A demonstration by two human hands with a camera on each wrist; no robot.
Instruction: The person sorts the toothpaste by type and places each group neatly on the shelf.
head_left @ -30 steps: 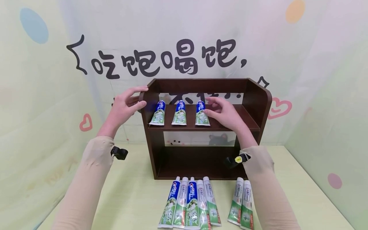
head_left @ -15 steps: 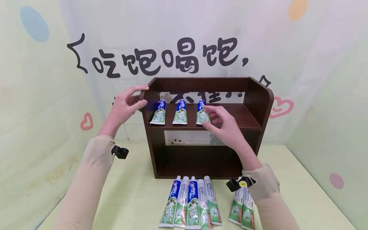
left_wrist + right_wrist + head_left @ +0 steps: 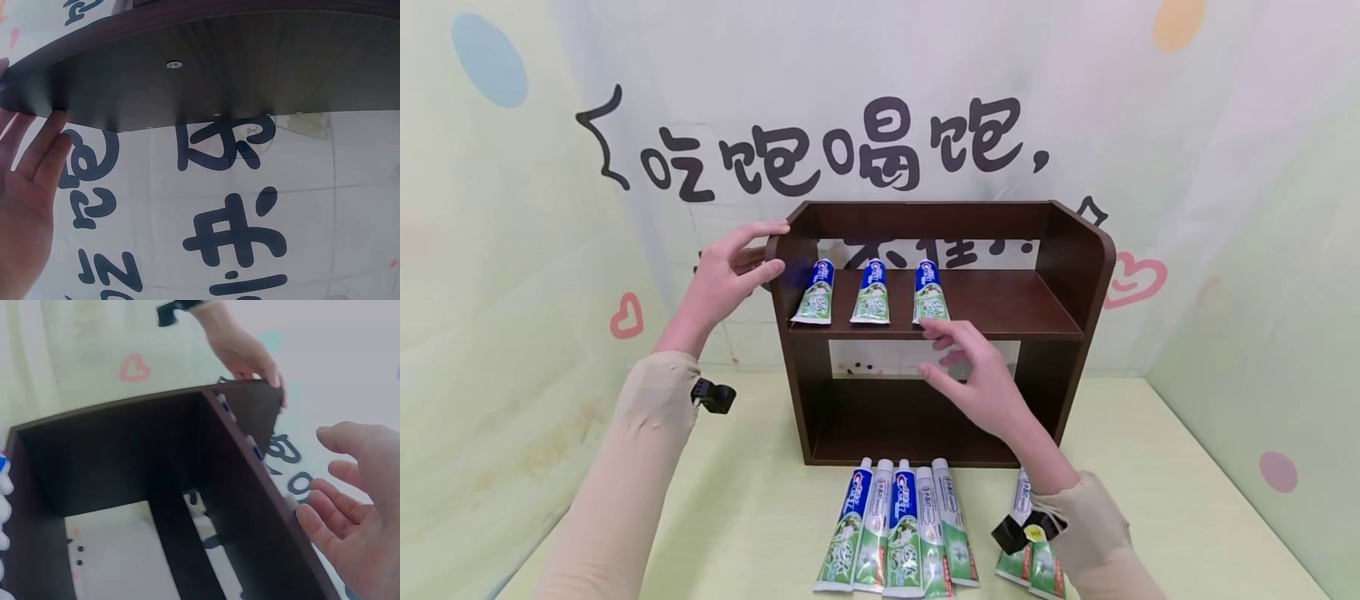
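Note:
A dark brown two-tier shelf (image 3: 1022, 304) stands on the table. Three blue-and-green toothpaste tubes lie spaced along its upper board: the left tube (image 3: 814, 292), the middle tube (image 3: 871, 293) and the right tube (image 3: 929, 287). My left hand (image 3: 718, 275) grips the upper corner of the left side panel, some fingers lying against its outer face (image 3: 187, 69). Just below the right tube, in front of the upper board's edge, my right hand (image 3: 977, 375) holds nothing, its fingers loosely bent and thumb apart. Its fingertips overlap the tube's bottom end in the head view.
Before the shelf, blue-and-green tubes (image 3: 902, 542) and grey-and-green tubes (image 3: 952, 525) lie side by side on the table (image 3: 730, 517). More grey-and-green tubes (image 3: 1047, 571) lie to the right, partly behind the right wrist camera (image 3: 1011, 535). A printed curtain (image 3: 880, 50) hangs behind.
My right hand has let go of the right tube, which stays on the upper board, and has moved down towards me. The left hand keeps its place at the side panel.

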